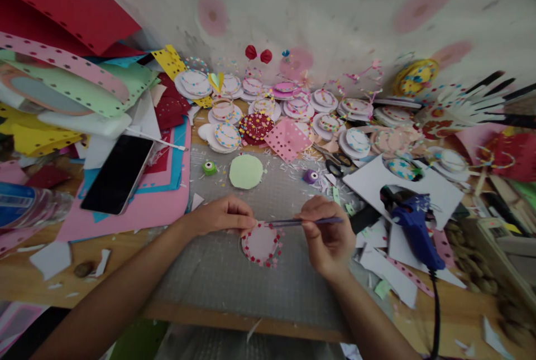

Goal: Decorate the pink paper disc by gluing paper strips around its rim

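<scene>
A pale round paper disc (262, 244), edged with small red and pink paper flowers or stars, lies on the grey cutting mat (218, 287). My left hand (228, 217) is closed, thumb and fingers pinched at the disc's upper left edge. Slim dark purple tweezers (312, 221) are gripped in my right hand (329, 234), and their tips reach the disc's upper rim. Whether the tips hold a piece is too small to tell. Beyond the hands sit a light green paper disc (245, 172), a green craft punch (209, 167) and a purple craft punch (310, 176).
Several paper discs with beaded-looking rings (226, 137) line the back. Black scissors (335, 164) lie behind the right hand. A blue glue gun (419, 226) rests on white paper scraps at right. A phone (118, 173), coloured paper (167, 204) and a bottle (31, 206) are at left.
</scene>
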The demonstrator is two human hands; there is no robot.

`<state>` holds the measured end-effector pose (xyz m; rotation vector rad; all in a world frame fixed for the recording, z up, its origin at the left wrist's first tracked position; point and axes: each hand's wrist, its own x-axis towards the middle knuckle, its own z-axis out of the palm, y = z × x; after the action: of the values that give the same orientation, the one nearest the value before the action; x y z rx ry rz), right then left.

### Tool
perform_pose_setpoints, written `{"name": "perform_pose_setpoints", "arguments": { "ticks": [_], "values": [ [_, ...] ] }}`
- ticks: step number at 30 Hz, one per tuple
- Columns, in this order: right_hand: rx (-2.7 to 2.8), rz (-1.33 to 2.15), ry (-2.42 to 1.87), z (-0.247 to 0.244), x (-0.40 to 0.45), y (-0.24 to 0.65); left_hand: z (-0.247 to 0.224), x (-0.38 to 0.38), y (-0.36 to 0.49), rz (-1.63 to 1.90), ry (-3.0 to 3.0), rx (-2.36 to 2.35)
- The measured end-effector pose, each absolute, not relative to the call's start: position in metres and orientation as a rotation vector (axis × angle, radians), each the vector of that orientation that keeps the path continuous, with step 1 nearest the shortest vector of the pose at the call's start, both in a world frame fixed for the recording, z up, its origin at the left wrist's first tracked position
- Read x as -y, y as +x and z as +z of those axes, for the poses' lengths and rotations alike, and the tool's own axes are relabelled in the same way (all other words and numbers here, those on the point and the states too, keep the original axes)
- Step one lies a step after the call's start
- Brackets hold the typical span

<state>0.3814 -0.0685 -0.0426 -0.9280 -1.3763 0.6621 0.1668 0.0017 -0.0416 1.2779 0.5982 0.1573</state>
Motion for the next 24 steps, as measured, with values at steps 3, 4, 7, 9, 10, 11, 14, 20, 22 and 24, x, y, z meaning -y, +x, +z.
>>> {"name": "perform_pose_setpoints", "arguments": {
  "ticks": [3, 4, 7, 9, 10, 11, 14, 20, 22, 24],
  "values": [
    [1.385, 0.638, -0.944, -0.0434, 0.0681, 0.3811, -0.041, -0.0016, 0.1668, 0.154, 1.282, -0.599],
    [1.387, 0.634, -0.941, -0.0435, 0.0679, 0.3811, -0.0407, -0.0015, 0.1668, 0.156, 1.278, -0.598],
    [1.401, 0.628, -0.905, -0.0432, 0.0678, 0.3813, -0.0398, -0.0014, 0.167, 0.156, 1.269, -0.602],
    [1.406, 0.637, -0.884, -0.0428, 0.0681, 0.3815, -0.0391, -0.0014, 0.1671, 0.154, 1.271, -0.605],
    [1.406, 0.642, -0.878, -0.0427, 0.0683, 0.3816, -0.039, -0.0014, 0.1672, 0.152, 1.272, -0.606],
    [1.406, 0.648, -0.875, -0.0427, 0.0685, 0.3816, -0.0389, -0.0015, 0.1672, 0.152, 1.271, -0.607],
    [1.409, 0.656, -0.874, -0.0429, 0.0685, 0.3814, -0.0397, -0.0015, 0.1669, 0.152, 1.265, -0.601],
    [1.404, 0.649, -0.884, -0.0445, 0.0685, 0.381, -0.043, -0.002, 0.1654, 0.148, 1.271, -0.582],
    [1.399, 0.658, -0.889, -0.0438, 0.0686, 0.3811, -0.0435, -0.0022, 0.1652, 0.147, 1.274, -0.58],
    [1.377, 0.67, -0.89, -0.0423, 0.0683, 0.3814, -0.0432, -0.0021, 0.1654, 0.155, 1.276, -0.572]
  ]
}}
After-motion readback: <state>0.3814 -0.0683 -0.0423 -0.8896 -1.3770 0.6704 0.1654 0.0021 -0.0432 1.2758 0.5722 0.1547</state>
